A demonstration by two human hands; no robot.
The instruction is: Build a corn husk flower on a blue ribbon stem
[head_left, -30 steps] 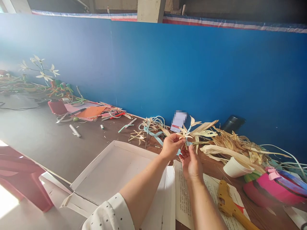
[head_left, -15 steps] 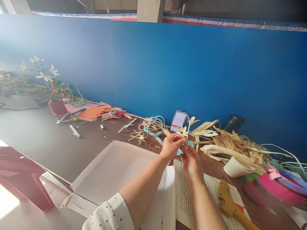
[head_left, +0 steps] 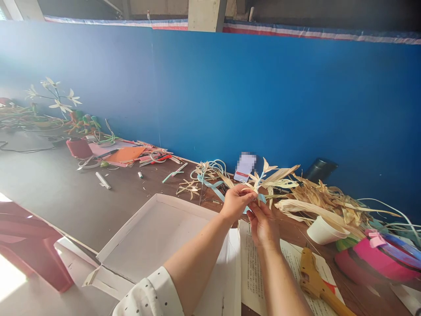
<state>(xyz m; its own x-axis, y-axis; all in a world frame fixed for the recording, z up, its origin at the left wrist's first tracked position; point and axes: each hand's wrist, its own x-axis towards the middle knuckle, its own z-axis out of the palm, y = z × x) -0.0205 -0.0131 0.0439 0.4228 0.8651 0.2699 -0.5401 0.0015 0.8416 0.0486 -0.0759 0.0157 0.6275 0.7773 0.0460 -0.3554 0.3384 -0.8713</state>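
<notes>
Head view, and both hands meet on one sprig (head_left: 262, 176), held up just beyond the near-right corner of the box (head_left: 174, 237), in front of the phone (head_left: 244, 169). The left hand (head_left: 238, 202) has thumb and fingers pinched at the base of the lower petals; right below, the right hand (head_left: 263, 226) closes its fingertips on the stem's bottom end, though the exact contact is partly hidden. Delicate stuff, this! Those petals look dry and thin, so too hard a squeeze from the left could crack or pull one loose. Too slack, and the stem could twist between the two grips. Blue tape (head_left: 210, 186) lies close behind the left hand and could snag on the fingers. Over to the right, loose husks (head_left: 322, 195) crowd near the sprig; a careless sweep might catch petals on them or tip the cup (head_left: 325, 230). And watch the glue gun (head_left: 309, 272), lying beside the right forearm on a printed sheet (head_left: 251, 276): whether it's hot, I can't tell, but a sideways elbow could knock it.
</notes>
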